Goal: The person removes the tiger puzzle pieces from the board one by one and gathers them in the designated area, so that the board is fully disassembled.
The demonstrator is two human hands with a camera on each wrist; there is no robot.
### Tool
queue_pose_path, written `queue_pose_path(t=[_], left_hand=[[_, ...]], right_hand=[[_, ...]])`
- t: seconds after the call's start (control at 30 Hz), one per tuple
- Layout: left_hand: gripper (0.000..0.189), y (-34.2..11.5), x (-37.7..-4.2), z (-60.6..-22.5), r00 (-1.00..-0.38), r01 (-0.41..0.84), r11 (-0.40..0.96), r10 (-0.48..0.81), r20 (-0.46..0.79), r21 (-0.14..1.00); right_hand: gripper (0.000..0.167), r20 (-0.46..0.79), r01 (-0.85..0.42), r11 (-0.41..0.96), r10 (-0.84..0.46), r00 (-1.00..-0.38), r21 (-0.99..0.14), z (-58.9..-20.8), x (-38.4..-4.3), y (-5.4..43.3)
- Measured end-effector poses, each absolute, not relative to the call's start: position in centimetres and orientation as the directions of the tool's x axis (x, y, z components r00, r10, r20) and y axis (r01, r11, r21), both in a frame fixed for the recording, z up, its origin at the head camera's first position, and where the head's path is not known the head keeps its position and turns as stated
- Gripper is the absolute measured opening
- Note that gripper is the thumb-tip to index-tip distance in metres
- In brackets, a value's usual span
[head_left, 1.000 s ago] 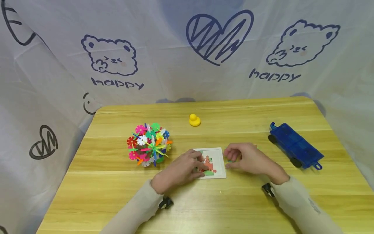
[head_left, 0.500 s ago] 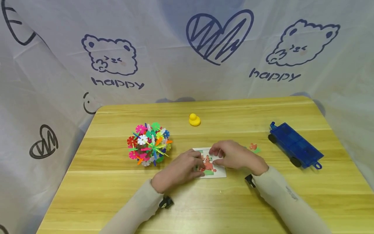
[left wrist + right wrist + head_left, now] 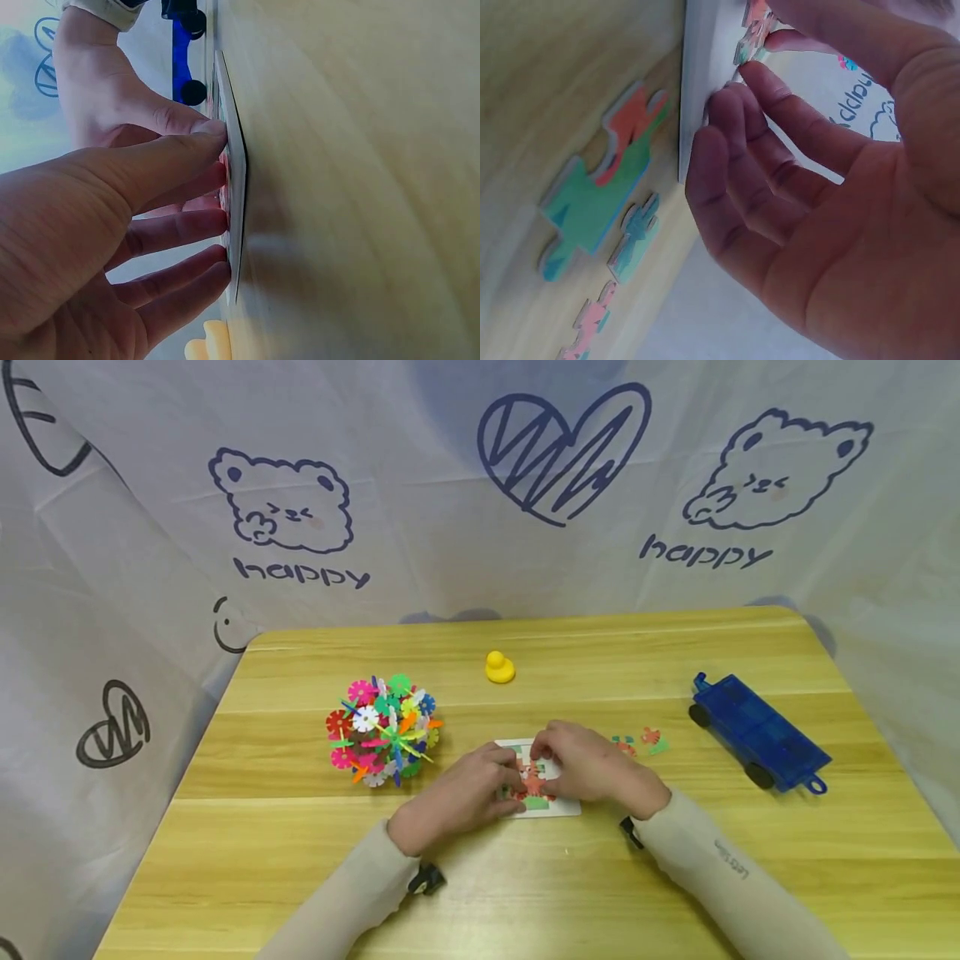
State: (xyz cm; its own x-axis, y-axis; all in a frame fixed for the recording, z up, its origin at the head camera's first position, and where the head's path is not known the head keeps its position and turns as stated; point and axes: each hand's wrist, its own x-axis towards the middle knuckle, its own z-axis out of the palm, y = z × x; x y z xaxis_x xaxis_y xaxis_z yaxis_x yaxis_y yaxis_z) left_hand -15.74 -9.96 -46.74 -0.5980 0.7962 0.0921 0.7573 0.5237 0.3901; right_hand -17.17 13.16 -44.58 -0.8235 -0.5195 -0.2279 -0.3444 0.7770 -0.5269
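A white-framed jigsaw puzzle board lies on the table, with orange and green pieces set inside it. My left hand rests on its left side; in the left wrist view the thumb and fingertips touch the board from above. Over the board's right part, my right hand pinches a small puzzle piece between thumb and index finger, while the other fingers curl loosely beside the frame. Part of the picture is covered by both hands. Loose puzzle pieces lie to the board's right.
A yellow rubber duck sits behind the board. To the left stands a ball of colourful interlocking discs. At the right is a blue wheeled toy car base. A printed cloth hangs behind the table.
My right hand has moved left from beside the board to over it, bringing a puzzle piece. Loose pieces at the right have come into sight. My left hand stays in place.
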Motion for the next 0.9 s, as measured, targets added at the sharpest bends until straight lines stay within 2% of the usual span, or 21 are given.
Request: queue_pose_path(t=[0.53, 0.77, 0.9], left_hand=[[0.016, -9.8, -15.68, -46.64, -0.607, 0.749, 0.542, 0.791, 0.069, 0.381], [0.018, -9.84, -15.64, -46.68, -0.611, 0.747, 0.545, 0.789, 0.068, 0.381], [0.02, -9.88, -15.6, -46.74, -0.616, 0.741, 0.55, 0.785, 0.065, 0.384]], right_hand=[[0.032, -0.294, -0.28, 0.734, -0.547, -0.783, -0.619, -44.64, -17.93, 12.94], [0.032, -0.262, -0.274, 0.699, -0.557, -0.788, -0.661, -44.91, -17.85, 13.15], [0.03, -0.224, -0.307, 0.708, -0.55, -0.804, -0.636, -44.87, -17.52, 13.09]])
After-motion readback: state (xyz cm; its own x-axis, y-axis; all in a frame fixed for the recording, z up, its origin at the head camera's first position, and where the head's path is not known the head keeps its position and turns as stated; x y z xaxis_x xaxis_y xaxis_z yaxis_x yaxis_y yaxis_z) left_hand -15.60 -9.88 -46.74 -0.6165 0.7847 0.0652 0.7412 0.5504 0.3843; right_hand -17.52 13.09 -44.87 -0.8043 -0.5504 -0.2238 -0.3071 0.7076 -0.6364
